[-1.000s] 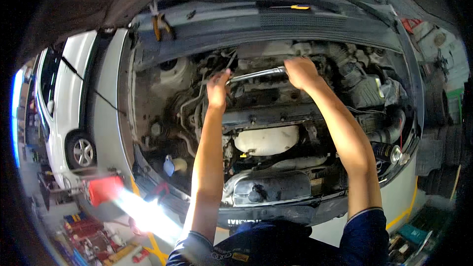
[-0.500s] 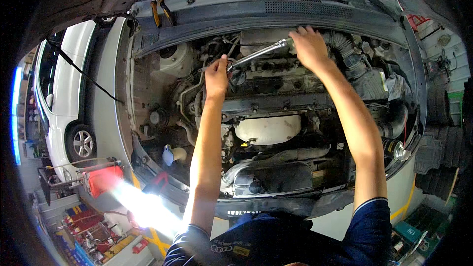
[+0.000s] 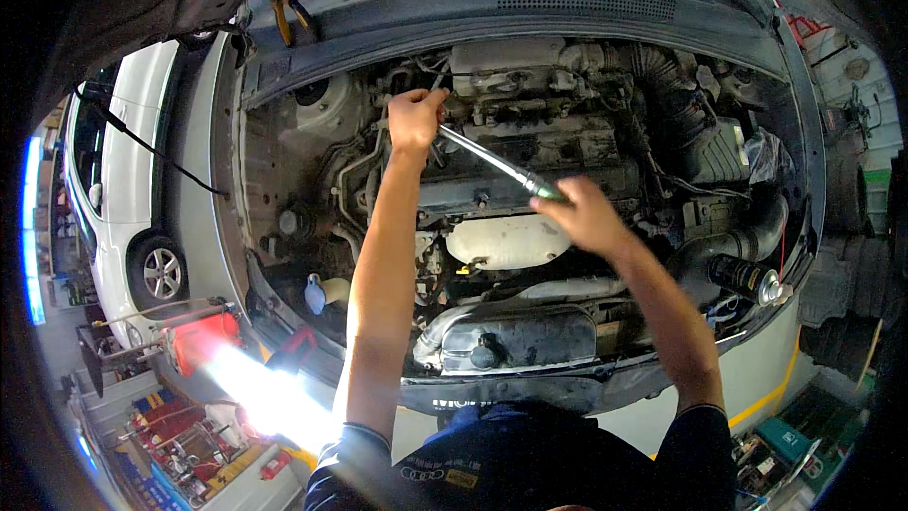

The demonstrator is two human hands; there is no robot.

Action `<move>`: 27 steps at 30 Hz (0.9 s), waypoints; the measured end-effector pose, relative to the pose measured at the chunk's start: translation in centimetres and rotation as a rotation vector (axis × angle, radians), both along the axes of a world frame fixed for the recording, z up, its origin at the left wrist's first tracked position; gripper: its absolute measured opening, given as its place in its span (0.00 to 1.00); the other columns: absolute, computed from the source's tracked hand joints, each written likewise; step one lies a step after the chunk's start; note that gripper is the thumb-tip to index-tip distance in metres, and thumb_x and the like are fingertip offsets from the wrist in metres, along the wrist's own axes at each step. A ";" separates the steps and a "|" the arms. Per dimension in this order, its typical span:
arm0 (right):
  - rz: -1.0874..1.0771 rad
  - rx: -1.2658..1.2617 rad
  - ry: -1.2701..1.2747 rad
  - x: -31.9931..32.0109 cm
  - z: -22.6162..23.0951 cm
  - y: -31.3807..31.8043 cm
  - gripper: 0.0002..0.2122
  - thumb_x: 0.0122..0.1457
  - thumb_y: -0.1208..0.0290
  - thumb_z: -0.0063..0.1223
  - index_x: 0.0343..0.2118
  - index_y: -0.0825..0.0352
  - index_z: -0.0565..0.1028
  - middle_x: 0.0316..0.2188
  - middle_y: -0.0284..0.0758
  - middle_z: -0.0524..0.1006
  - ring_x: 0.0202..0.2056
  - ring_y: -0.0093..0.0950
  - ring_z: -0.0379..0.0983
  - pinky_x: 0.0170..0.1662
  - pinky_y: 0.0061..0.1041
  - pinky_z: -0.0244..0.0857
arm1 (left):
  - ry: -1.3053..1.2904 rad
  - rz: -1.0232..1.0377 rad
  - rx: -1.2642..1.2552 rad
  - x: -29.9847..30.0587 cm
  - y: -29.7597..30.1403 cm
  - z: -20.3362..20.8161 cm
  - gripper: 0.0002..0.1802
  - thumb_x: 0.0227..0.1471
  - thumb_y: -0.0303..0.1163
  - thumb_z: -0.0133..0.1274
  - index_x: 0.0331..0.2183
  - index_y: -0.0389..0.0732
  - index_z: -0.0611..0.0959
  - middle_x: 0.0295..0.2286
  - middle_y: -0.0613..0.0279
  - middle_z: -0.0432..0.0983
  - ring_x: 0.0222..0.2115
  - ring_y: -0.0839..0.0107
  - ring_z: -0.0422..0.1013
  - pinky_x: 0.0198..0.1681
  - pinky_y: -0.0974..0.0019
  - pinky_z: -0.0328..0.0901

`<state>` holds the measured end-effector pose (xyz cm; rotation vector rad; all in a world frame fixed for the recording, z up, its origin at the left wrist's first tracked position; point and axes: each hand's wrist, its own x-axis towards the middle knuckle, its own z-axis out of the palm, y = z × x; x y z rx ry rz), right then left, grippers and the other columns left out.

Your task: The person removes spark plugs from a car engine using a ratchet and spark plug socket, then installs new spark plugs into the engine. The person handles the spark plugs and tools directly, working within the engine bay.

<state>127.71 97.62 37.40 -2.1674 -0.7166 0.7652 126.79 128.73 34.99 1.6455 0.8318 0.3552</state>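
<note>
The right hand (image 3: pixel 588 216) has swept back toward the person, bringing the handle of the chrome wrench (image 3: pixel 487 156) down from the far side of the engine (image 3: pixel 567 147). That hand is wrapped around the handle; the left hand (image 3: pixel 414 119) is folded over the head end. Between the 2, the shaft slants above the engine. Farther out, 1 pair of pliers (image 3: pixel 288 14) lies on the cowl (image 3: pixel 407 14).
</note>
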 end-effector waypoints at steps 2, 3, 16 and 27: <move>-0.148 0.029 0.051 -4.5 -0.1 0.3 0.22 0.62 0.49 0.61 0.30 0.70 0.79 0.26 0.49 0.78 0.32 0.45 0.77 0.38 0.46 0.68 | -0.013 -0.115 0.016 0.0 0.5 -0.4 0.18 0.52 0.36 0.65 0.19 0.35 0.81 0.16 0.66 0.72 0.16 0.76 0.65 0.23 0.66 0.57; -0.198 0.040 0.085 -6.3 -0.1 1.1 0.23 0.62 0.48 0.60 0.30 0.70 0.79 0.25 0.48 0.78 0.32 0.47 0.77 0.38 0.47 0.67 | -0.021 -0.175 0.013 -0.1 0.7 -0.6 0.17 0.52 0.36 0.65 0.19 0.36 0.82 0.16 0.67 0.71 0.16 0.76 0.65 0.22 0.66 0.56; 0.225 -0.464 -0.723 5.8 2.0 3.0 0.11 0.63 0.76 0.56 0.48 0.69 0.76 0.29 0.41 0.80 0.28 0.37 0.78 0.36 0.39 0.76 | -0.169 0.225 -0.020 -1.6 -0.8 -0.7 0.25 0.61 0.42 0.60 0.19 0.34 0.81 0.16 0.63 0.73 0.17 0.74 0.65 0.24 0.62 0.59; 0.052 -0.003 0.801 8.0 1.7 1.3 0.14 0.60 0.67 0.64 0.30 0.63 0.66 0.16 0.26 0.63 0.17 0.19 0.56 0.22 0.28 0.51 | -0.124 0.116 -0.042 -0.4 0.3 -1.1 0.18 0.54 0.34 0.61 0.19 0.32 0.79 0.16 0.63 0.72 0.19 0.74 0.65 0.26 0.64 0.59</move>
